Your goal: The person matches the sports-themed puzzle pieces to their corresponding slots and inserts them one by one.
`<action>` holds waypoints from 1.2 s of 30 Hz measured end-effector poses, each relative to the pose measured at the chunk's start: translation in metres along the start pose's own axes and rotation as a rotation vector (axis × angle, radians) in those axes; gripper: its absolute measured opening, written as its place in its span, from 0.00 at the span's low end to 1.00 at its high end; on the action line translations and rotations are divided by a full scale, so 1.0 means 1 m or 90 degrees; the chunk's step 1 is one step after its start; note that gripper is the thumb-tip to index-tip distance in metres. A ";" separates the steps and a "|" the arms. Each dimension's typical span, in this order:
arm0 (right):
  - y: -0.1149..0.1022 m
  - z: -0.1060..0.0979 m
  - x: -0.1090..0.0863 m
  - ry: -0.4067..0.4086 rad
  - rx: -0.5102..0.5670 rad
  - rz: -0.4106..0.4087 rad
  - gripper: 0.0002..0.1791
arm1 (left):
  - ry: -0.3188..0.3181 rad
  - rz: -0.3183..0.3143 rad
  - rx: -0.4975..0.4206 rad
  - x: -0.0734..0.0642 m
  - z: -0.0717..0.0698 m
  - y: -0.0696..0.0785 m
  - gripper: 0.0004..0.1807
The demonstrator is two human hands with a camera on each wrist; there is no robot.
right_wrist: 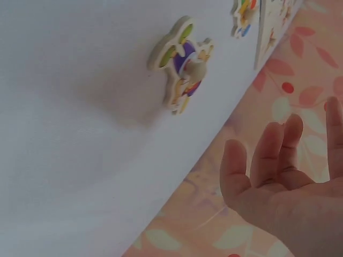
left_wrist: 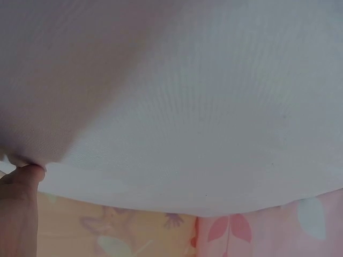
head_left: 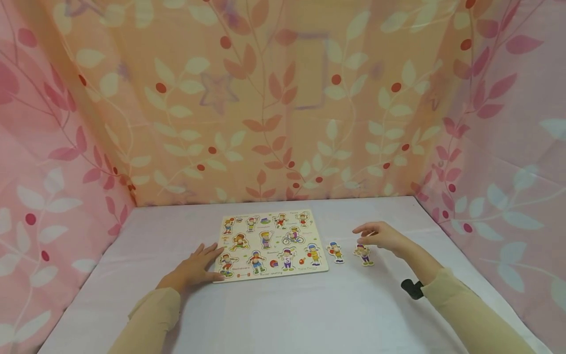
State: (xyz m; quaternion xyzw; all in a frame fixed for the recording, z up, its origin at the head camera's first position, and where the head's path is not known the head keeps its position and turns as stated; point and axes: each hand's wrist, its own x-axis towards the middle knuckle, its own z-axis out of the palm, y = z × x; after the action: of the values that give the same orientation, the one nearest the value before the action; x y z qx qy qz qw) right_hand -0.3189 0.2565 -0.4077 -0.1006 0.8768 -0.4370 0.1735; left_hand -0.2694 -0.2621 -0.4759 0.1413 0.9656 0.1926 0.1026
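A wooden knob puzzle board (head_left: 311,235) with printed sports figures lies on the white table. My left hand (head_left: 196,263) rests at its left edge, fingers extended; the left wrist view shows only a finger (left_wrist: 24,187) low at the left. To the right of the board lie two loose figure pieces. One piece, in yellow with a blue cap (head_left: 336,252), is beside the board. Farther right lies the purple-shirted piece (head_left: 364,255), its knob (right_wrist: 194,69) facing up. My right hand (head_left: 380,236) hovers just over it, fingers loosely bent and holding nothing.
White cloth covers the table (head_left: 274,314). Patterned fabric walls (head_left: 274,98) enclose it at the back and both sides. A black object (head_left: 412,289) shows at my right wrist by the sleeve.
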 end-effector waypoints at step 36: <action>0.057 0.016 0.024 0.049 -0.020 0.200 0.10 | 0.000 -0.006 -0.007 -0.004 -0.002 0.005 0.51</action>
State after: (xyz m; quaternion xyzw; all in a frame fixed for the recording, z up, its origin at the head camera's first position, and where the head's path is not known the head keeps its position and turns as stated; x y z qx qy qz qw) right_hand -0.3359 0.2715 -0.4674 0.0523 0.8945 -0.3942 0.2044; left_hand -0.2648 -0.2599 -0.4717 0.1363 0.9652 0.1972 0.1041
